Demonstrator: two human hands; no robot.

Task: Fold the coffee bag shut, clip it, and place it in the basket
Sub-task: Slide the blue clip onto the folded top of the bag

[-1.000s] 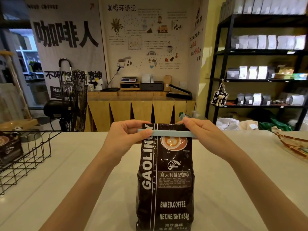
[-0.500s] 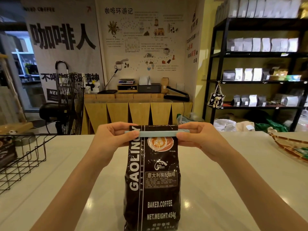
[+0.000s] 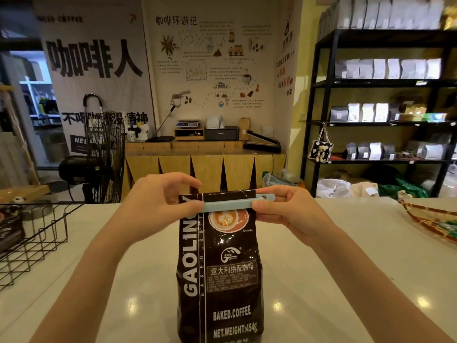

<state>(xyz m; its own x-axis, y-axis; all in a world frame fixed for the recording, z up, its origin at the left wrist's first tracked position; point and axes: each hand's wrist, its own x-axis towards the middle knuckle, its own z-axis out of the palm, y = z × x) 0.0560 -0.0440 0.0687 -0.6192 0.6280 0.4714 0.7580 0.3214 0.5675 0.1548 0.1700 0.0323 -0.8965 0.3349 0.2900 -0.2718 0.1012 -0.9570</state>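
Dark brown foil coffee bag [image 3: 220, 276] upright mid-worktop [image 3: 346, 268] near front edge, pale blue plastic bar clip [image 3: 237, 203] across its folded top, left hand [image 3: 158, 204] and right hand [image 3: 289, 214] pinching clip ends, black wire basket [image 3: 37, 241] at left edge

Two bare forearms enter from the lower corners of the head view, with no sleeve, watch, bracelet or glove visible on either. The left hand [image 3: 158, 204] and right hand [image 3: 291, 214] carry no rings, and the fingers [image 3: 269, 206] end in short, unpainted nails.
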